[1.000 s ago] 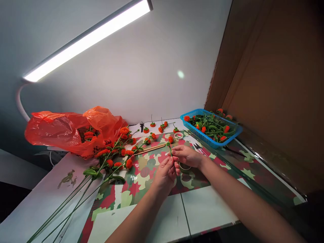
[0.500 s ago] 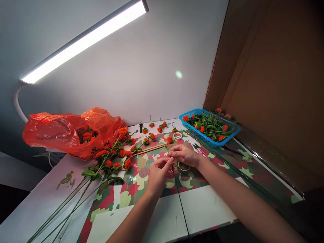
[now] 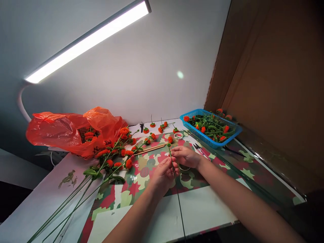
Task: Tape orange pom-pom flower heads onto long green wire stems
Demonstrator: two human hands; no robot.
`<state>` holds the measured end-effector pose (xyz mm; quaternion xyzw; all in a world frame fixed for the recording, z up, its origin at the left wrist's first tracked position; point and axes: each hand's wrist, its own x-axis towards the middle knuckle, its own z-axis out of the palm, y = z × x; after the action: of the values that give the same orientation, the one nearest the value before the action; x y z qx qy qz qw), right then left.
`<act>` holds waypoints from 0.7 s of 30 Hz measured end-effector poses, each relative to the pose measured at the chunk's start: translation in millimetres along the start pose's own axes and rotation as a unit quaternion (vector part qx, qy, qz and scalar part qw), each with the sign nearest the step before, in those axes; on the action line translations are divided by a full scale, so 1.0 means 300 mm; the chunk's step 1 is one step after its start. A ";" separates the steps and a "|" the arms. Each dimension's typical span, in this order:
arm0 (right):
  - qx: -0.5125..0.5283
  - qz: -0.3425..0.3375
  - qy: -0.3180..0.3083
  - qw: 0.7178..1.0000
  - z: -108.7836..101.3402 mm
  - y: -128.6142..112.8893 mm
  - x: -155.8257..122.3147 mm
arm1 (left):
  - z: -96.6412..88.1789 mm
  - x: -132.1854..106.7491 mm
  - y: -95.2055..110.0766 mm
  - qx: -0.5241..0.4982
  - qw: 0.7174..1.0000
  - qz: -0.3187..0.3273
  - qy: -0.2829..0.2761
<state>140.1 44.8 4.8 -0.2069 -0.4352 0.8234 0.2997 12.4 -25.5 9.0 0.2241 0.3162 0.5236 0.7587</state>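
Observation:
Over the middle of the table, my left hand is closed around a long thin green stem, which runs down past the table's front edge. My right hand pinches the same stem just above, thumb and forefinger together. At the stem's upper end sits a small green tip. An orange flower head lies just behind that tip, and I cannot tell whether the two touch. A roll of tape is partly hidden behind my hands.
Finished orange flowers with long stems lie left, by a red plastic bag. A blue basket of flowers and leaves stands at the back right. Scissors, wooden sticks and a white tape roll lie nearby.
My left hand has shifted slightly right and up along the stem, its fingers now curled below the right hand. The stem's tip has moved slightly up and right. The view has shifted a little.

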 end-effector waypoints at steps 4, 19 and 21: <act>-0.010 -0.022 0.051 0.998 0.007 0.005 0.009 | -0.010 -0.006 0.002 0.148 0.983 0.094 0.055; -0.043 -0.007 0.002 0.999 0.001 -0.009 -0.009 | -0.028 0.000 -0.008 0.073 0.994 0.080 0.001; -0.042 -0.004 -0.003 0.999 -0.003 -0.008 -0.008 | -0.028 0.003 -0.015 0.057 0.997 0.056 -0.005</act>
<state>143.2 44.8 6.6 -0.2153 -0.4714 0.8035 0.2930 9.6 -26.2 0.1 0.2868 0.3289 0.5452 0.7157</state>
